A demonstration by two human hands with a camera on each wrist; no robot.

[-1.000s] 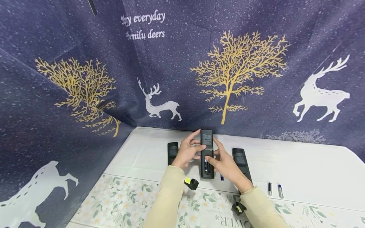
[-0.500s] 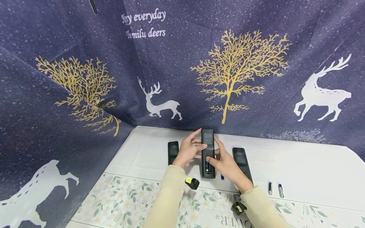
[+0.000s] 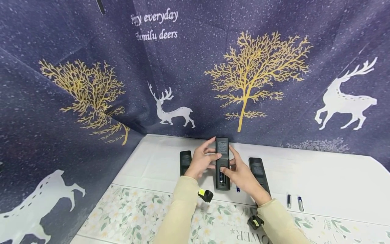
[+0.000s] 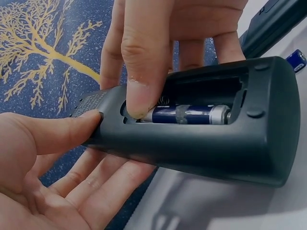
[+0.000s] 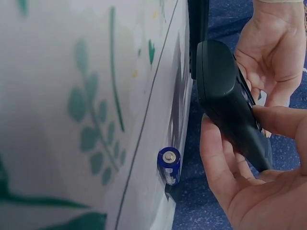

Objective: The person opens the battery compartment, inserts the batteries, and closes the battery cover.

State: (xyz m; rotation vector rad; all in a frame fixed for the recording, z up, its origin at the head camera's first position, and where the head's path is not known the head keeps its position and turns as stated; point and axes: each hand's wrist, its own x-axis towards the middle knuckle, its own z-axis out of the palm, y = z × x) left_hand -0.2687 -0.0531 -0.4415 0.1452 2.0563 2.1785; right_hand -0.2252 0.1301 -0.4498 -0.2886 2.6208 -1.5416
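Note:
Both hands hold a black remote control [image 3: 225,162] back side up, its battery compartment uncovered. My left hand [image 3: 201,162] grips it by the upper part, thumb on the back and fingers along the far side. My right hand [image 3: 242,177] holds the lower part, fingers underneath. In the left wrist view, the right thumb [image 4: 141,96] presses at one end of a dark blue battery [image 4: 189,115] lying in the compartment; the slot beside it shows bare and dark. Another blue battery [image 5: 169,165] stands out on the table in the right wrist view, below the remote.
Another black remote lies left [image 3: 185,162] and a third remote [image 3: 258,171] lies right, partly behind the right forearm. Two batteries [image 3: 289,201] rest farther right on the white table [image 3: 329,183]. A dark deer-print cloth [image 3: 195,67] hangs behind.
The hands and remote stay almost in place. The right thumb keeps pressing at the compartment, and the whole view shifts only slightly.

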